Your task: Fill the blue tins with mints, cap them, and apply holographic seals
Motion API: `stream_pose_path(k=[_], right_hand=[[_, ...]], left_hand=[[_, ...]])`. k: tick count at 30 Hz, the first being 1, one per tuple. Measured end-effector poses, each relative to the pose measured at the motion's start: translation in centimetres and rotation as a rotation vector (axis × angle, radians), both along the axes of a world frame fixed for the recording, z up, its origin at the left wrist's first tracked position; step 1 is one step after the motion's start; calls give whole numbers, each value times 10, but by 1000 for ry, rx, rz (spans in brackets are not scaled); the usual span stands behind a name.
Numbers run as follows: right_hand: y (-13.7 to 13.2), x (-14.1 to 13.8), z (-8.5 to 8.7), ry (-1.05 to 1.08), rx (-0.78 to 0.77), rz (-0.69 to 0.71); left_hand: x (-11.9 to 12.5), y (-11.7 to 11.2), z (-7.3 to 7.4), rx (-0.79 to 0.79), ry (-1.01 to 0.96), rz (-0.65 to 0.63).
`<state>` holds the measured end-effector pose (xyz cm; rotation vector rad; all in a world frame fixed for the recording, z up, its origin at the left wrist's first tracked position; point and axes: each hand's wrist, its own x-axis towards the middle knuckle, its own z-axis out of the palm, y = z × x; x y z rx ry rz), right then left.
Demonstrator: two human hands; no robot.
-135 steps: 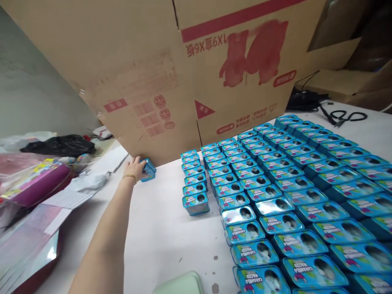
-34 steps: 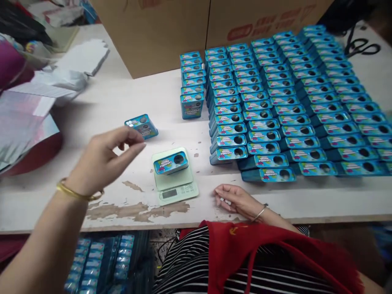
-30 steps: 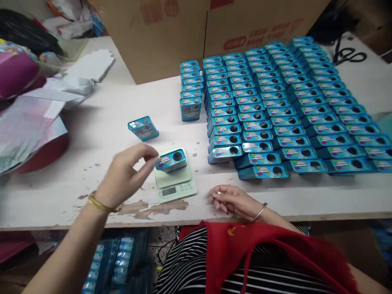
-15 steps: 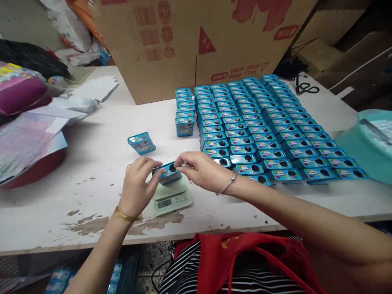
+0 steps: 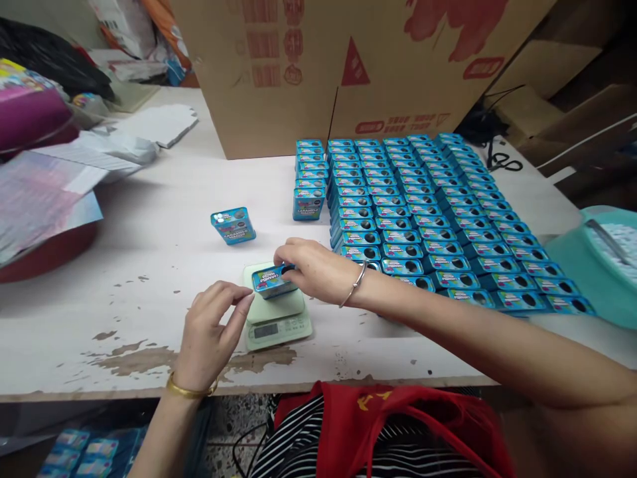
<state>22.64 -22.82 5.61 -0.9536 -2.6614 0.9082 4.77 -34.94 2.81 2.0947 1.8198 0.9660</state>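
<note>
A blue tin (image 5: 271,281) lies on a small pale green scale (image 5: 277,314) near the table's front edge. My right hand (image 5: 313,269) rests over the tin's right end, fingers curled onto it. My left hand (image 5: 212,332) hovers just left of the scale, thumb and fingers pinched loosely together, apart from the tin; what it holds, if anything, is too small to see. A second blue tin (image 5: 233,225) stands alone further back on the left.
Many rows of identical blue tins (image 5: 428,212) fill the right side of the white table (image 5: 149,279). A large cardboard box (image 5: 318,66) stands behind them. Papers and a pink bundle (image 5: 40,166) lie left; a teal basin (image 5: 592,259) is at right; scissors (image 5: 502,161) lie far back.
My left hand has let go of the tin on the scale and drawn back toward me. My right hand stays on the tin's right end. The view tilted slightly.
</note>
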Motion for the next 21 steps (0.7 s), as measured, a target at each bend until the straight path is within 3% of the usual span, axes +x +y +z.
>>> stream_pose_path(k=[7, 13, 17, 21], right_hand=[[-3, -5, 4, 67, -23, -26], [-1, 5, 6, 290, -25, -76], [-2, 26, 2, 466, -67, -151], [-11, 68, 7, 507, -68, -304]], left_hand=[[-2, -5, -3, 11, -12, 50], [-6, -16, -16, 45, -69, 85], [-8, -22, -26, 109, -83, 208], [-4, -24, -25, 212, 9, 255]])
